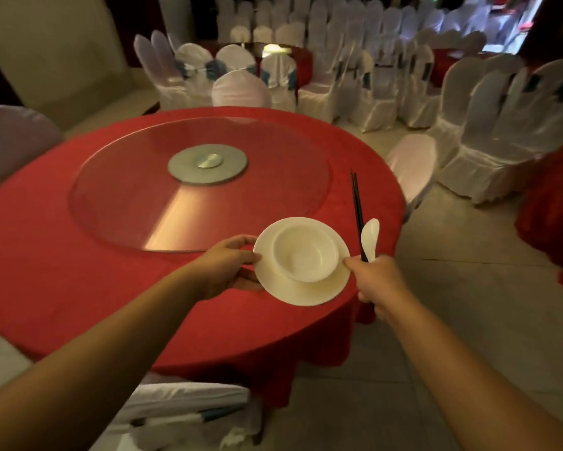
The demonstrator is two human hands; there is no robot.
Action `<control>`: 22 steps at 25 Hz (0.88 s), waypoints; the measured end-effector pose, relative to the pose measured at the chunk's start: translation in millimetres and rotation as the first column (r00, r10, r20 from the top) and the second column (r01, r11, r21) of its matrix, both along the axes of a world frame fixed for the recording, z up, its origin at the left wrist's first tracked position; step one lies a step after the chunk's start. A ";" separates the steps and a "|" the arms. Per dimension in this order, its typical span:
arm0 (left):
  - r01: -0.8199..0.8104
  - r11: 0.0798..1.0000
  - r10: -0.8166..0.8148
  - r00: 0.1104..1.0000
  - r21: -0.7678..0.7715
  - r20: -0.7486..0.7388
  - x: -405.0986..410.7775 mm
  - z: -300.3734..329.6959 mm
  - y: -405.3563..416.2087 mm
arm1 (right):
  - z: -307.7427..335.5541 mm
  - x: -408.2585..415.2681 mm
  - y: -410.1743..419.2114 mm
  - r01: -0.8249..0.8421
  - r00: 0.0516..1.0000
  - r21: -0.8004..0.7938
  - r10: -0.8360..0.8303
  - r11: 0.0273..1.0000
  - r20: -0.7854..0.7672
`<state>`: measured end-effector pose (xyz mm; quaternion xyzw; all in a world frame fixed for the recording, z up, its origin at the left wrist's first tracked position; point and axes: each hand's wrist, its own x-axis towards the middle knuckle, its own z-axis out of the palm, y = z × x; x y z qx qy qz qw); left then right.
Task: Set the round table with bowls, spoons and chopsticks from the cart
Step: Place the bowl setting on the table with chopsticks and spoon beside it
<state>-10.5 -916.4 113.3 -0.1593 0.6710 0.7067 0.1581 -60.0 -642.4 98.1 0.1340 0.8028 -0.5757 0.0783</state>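
Round bench (78,288) draped in matte red cloth, glass turntable (189,196) centred, white-covered chairs (488,125) around. Left grip (231,265) pinches a glossy white plate (306,288) bearing a bowl (304,253) above the near edge; right grip (376,281) clasps black chopsticks (357,206) and a white spoon (369,237).

A plain red cloth (78,288) covers the round surface. The plate (306,289) and bowl (304,252) are plain white, as is the spoon (369,237). The chopsticks (357,209) are black. The turntable (127,196) is clear glass with a grey hub (207,163). The chair covers (488,125) are white with teal bows.
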 end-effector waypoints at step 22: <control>-0.267 0.964 0.262 0.949 0.004 0.177 79.2 -88.2 -291.3 | -77.7 8.8 -310.4 -0.292 0.929 -0.015 0.287 0.956 0.234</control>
